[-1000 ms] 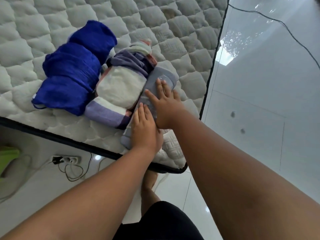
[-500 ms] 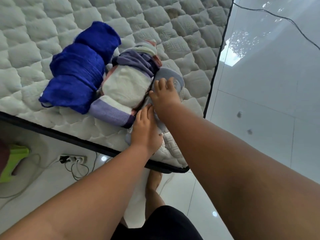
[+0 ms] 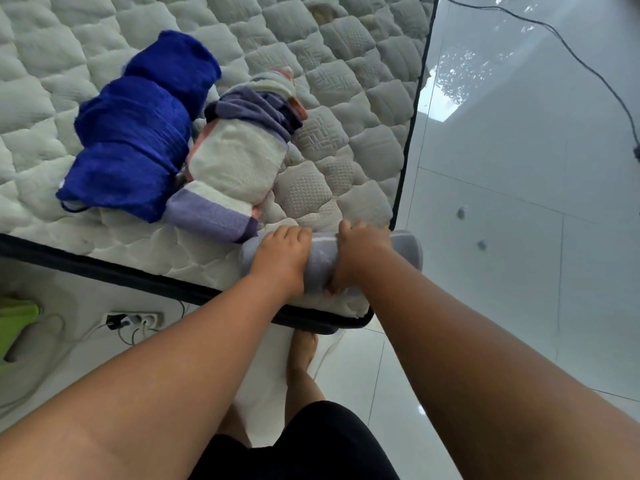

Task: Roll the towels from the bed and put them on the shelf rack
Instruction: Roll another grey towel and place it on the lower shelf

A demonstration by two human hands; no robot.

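A rolled grey towel (image 3: 407, 249) lies across the near corner of the quilted mattress (image 3: 311, 133), its right end past the edge. My left hand (image 3: 280, 259) grips the roll's left part with fingers curled over it. My right hand (image 3: 360, 252) grips its middle the same way. Farther in on the bed lie a rolled blue towel (image 3: 138, 133) and, beside it on the right, a rolled white and purple striped towel (image 3: 235, 161). The shelf rack is out of view.
Glossy white floor tiles (image 3: 519, 237) stretch to the right, crossed by a black cable (image 3: 588, 64). A power strip (image 3: 135, 320) with plugged cords lies on the floor below the bed edge. A green object (image 3: 17, 327) sits at far left. My bare feet stand by the corner.
The grey towel lay beside the striped roll under my flat hands. It is now pulled back to the mattress corner, turned crosswise, with both hands wrapped around it.
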